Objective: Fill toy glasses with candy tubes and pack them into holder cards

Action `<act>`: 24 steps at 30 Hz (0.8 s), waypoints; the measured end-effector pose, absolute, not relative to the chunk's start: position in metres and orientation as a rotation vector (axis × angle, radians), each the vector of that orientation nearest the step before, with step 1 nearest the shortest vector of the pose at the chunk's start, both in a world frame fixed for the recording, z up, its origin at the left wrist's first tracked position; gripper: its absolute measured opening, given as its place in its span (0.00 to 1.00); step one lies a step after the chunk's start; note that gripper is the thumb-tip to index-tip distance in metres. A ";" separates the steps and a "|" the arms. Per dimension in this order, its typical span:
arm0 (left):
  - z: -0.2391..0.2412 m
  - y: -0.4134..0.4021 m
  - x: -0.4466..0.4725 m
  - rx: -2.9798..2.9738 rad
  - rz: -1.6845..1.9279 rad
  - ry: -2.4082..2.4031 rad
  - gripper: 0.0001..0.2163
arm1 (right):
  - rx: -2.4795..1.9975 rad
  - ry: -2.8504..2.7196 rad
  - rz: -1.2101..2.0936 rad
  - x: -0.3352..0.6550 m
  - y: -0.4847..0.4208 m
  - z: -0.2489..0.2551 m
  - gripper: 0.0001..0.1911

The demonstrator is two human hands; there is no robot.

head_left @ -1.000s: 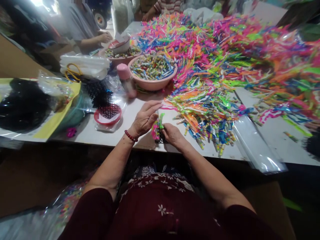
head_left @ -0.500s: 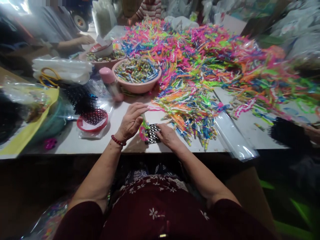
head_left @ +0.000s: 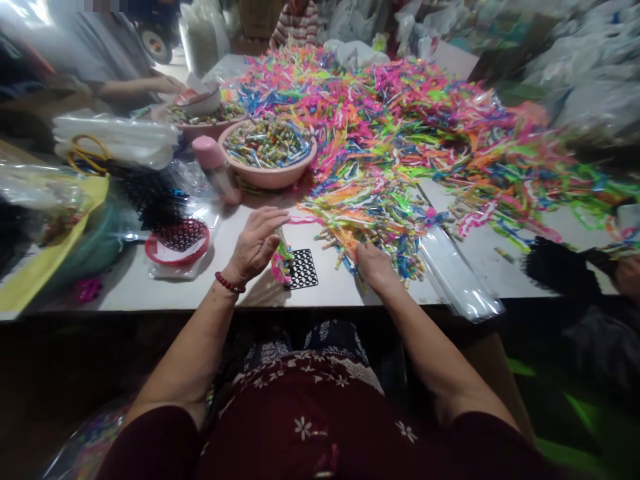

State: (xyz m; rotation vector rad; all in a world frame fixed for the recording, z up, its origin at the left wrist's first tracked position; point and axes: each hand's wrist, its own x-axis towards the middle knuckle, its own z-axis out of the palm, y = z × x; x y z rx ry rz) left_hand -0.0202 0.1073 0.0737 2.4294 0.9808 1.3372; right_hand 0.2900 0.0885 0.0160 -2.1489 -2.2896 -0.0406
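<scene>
One left hand stood by a black grid, while one right hand met a heap of strips

Just below the centre of the frame, the left hand reached over the white table with its fingers stretched out and its thumb bent apart from them. A bundle of pink and green strips stood next to that thumb; whether it was pinched there, I could not tell. The bundle overlapped the left edge of the black grid, which lay flat between the two hands. A bracelet of dark red beads circled the left wrist.

Right of centre, the right hand had its fingers curled down at the near edge of the heap, where small patterned sticks pointed toward the front. Its fingertips were partly hidden, so I could not tell whether they pressed on anything. The heap spread from there across the upper right of the frame.

A pink bowl full of wrapped pieces sat above centre, just beside a bottle with a pink cap. Farther left lay a red dish and a teal basin. Clear plastic sleeves hung slightly over the front edge at right. Another person's hand showed, blurred, at the far right edge.
</scene>
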 end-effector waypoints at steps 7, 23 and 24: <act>0.074 0.107 -0.022 2.437 1.323 0.981 0.30 | -1.961 -1.903 0.177 0.315 0.088 0.037 0.13; 0.071 0.108 -0.023 2.456 1.394 0.889 0.25 | -1.015 -0.519 1.811 0.287 0.013 0.023 0.16; 0.072 0.108 -0.023 2.456 1.393 0.890 0.25 | -1.020 -0.571 1.802 0.282 0.012 0.028 0.17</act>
